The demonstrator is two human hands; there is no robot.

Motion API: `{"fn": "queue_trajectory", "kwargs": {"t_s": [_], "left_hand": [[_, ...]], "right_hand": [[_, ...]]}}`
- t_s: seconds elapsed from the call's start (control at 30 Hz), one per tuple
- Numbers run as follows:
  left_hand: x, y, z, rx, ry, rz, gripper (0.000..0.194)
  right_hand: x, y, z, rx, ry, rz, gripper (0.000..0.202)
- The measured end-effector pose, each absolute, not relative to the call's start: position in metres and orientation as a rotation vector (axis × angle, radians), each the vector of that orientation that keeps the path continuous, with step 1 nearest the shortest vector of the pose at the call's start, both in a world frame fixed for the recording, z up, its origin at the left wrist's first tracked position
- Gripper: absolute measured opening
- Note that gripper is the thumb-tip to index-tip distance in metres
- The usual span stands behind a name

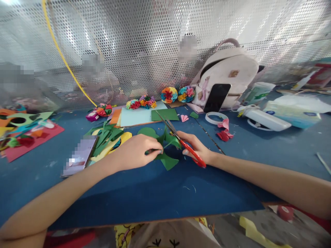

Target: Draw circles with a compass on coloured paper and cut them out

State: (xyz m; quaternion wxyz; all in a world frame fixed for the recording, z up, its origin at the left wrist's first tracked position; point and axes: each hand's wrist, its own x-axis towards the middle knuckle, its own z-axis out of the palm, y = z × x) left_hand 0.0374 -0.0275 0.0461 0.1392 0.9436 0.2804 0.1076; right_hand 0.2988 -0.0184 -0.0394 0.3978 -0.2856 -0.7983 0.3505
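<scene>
My left hand [141,148] is closed, its thumb and fingertips pinching a cut piece of green paper [168,162] above the blue table. My right hand [192,143] grips a pair of scissors with red handles [192,154]. The metal blades point away and to the left, past the green paper, and look slightly parted. Some of my right fingers are hidden behind the scissors. More green paper shows just beyond my hands. Left of my left hand lies a heap of green paper strips [107,136] over yellow paper [102,153].
A phone [80,156] lies left; a dark phone [217,98] leans on a white backpack [232,70]. Paper flowers [169,94] and coloured sheets [137,116] line the back. A tape roll [213,118], a white glue gun [269,118] and a tissue pack [294,112] are right.
</scene>
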Motion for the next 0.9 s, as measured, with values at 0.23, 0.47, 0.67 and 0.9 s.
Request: {"fn": "queue_trajectory", "kwargs": {"t_s": [0.23,0.47,0.67,0.9], "left_hand": [[0.034,-0.024,0.044,2.762,0.849,0.265,0.025],[0.034,-0.021,0.045,2.605,0.934,0.413,0.024],[0.048,-0.032,0.022,2.535,1.024,0.434,0.063],[0.053,-0.036,0.005,3.218,1.137,0.819,0.046]], "right_hand": [[0.306,-0.012,-0.058,-0.726,-1.894,1.032,0.071],[0.306,-0.014,-0.055,-0.696,-1.891,1.102,0.068],[0.3,-0.02,-0.055,-0.58,-1.902,1.101,0.065],[0.279,-0.04,-0.052,-0.564,-1.852,1.117,0.055]]}}
